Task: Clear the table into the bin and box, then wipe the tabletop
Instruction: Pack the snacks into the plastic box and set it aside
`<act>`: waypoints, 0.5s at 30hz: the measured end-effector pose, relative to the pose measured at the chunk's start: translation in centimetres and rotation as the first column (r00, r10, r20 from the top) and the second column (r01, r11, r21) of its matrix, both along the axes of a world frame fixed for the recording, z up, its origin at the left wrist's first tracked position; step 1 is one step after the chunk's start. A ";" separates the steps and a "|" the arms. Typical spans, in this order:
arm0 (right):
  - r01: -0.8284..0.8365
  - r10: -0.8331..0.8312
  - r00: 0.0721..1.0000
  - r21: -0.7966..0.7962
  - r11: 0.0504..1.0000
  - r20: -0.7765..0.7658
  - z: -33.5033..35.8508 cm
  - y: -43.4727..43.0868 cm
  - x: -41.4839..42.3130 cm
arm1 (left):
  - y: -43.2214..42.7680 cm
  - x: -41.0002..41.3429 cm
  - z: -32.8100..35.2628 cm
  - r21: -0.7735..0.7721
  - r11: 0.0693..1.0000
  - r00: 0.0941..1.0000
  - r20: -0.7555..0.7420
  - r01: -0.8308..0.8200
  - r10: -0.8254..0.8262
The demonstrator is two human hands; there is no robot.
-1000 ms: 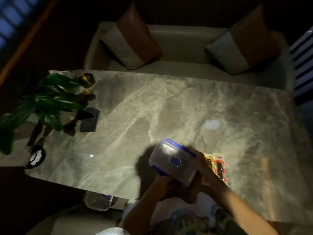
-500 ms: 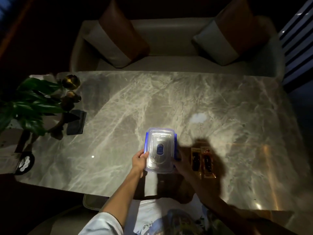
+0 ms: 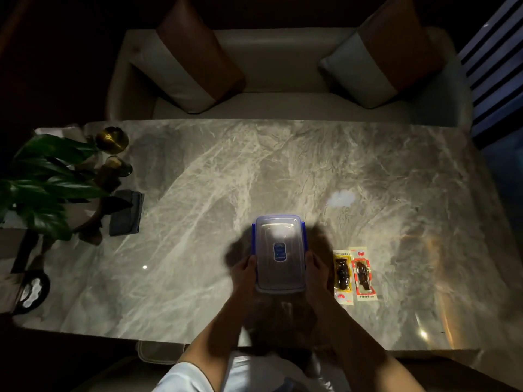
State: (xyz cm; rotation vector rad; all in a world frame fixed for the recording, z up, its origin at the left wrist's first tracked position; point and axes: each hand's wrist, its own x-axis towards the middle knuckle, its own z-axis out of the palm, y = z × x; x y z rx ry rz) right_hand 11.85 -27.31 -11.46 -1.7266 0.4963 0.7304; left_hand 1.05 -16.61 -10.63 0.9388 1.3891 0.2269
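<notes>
marble tabletop [image 3: 198, 193] under both hands. clear lidded box [image 3: 278, 253], blue clips, held between them: left hand [image 3: 243, 274] grips its left side, right hand [image 3: 315, 271] its right side, fingers curled on the edges. yellow snack packet [image 3: 342, 274] lies just right of the right hand, red snack packet [image 3: 363, 274] beside it.

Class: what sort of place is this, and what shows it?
Probably a dimly lit home living room: a sofa with cushions stands behind a marble table, and a leafy plant sits at the table's left end.
</notes>
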 end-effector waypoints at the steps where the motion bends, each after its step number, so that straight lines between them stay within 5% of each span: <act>1: -0.018 0.019 0.999 -0.030 0.999 0.032 -0.1 0.2 -0.1 | -0.2 0.3 -0.1 0.030 1.000 1.000 -0.025 -0.006 0.007; 9: -0.181 0.209 0.975 -0.291 0.939 0.068 -1.5 0.3 -0.6 | -1.1 0.5 -1.9 0.150 0.989 0.954 -0.296 -0.006 0.050; 15: -0.156 0.157 0.988 -0.176 0.972 -0.008 -2.9 0.4 -2.6 | -0.8 -1.3 -3.3 0.248 0.967 0.953 -0.303 0.063 0.016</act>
